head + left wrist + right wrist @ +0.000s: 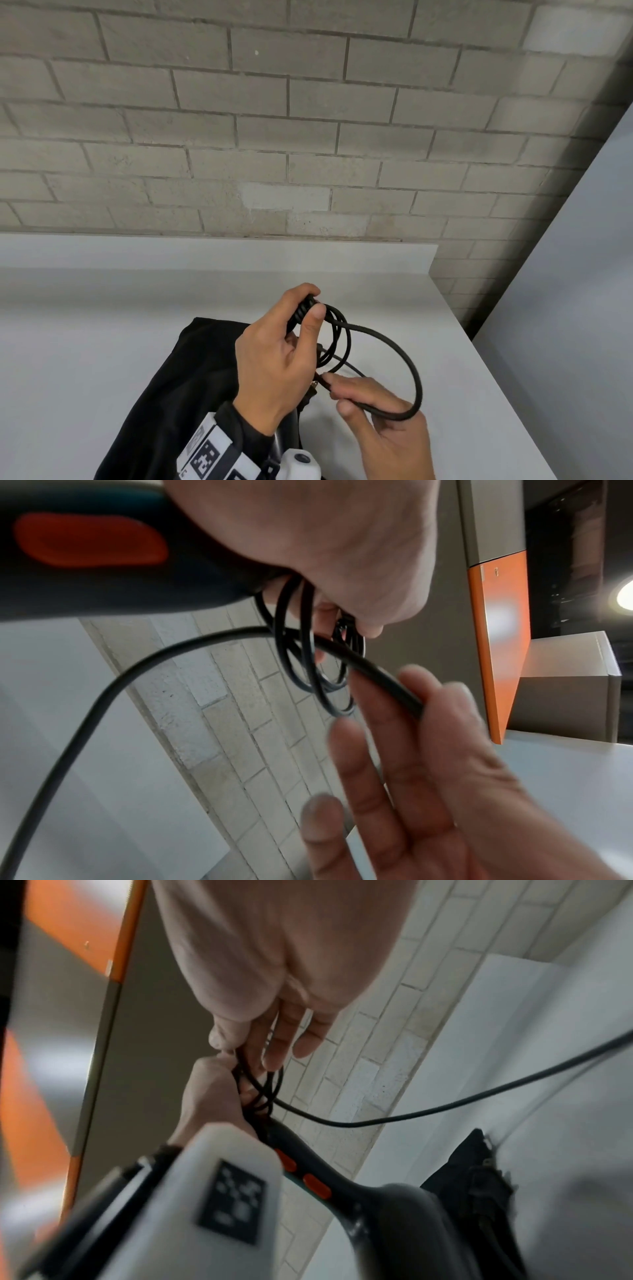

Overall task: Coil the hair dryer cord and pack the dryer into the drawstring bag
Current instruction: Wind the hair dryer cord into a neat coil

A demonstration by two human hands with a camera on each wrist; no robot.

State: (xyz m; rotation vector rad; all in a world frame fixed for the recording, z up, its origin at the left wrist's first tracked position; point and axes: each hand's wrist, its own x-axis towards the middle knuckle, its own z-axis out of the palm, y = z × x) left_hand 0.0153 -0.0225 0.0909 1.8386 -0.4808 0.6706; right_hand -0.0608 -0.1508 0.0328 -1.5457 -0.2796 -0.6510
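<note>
The black drawstring bag (178,394) lies flat on the white surface (85,325), on the left side, under the wrist. It looks soft and floppy, so its mouth will likely need pulling open by the rim.

The left hand (274,363) is curled tight round the end of the hair dryer (377,1204) handle and the loops of black cord (404,356) bunched there. The dryer has a dark body with orange buttons. It looks hard and a bit heavy, so the handle seems the best place to hold it.

The cord looks bendy but springy. Its loops may pop open if the fingers let go.

On the right, the right hand (383,425) pinches the last part of the cord close to its end, with the other fingers loose. One big loop hangs out between the two hands, above the surface.
</note>
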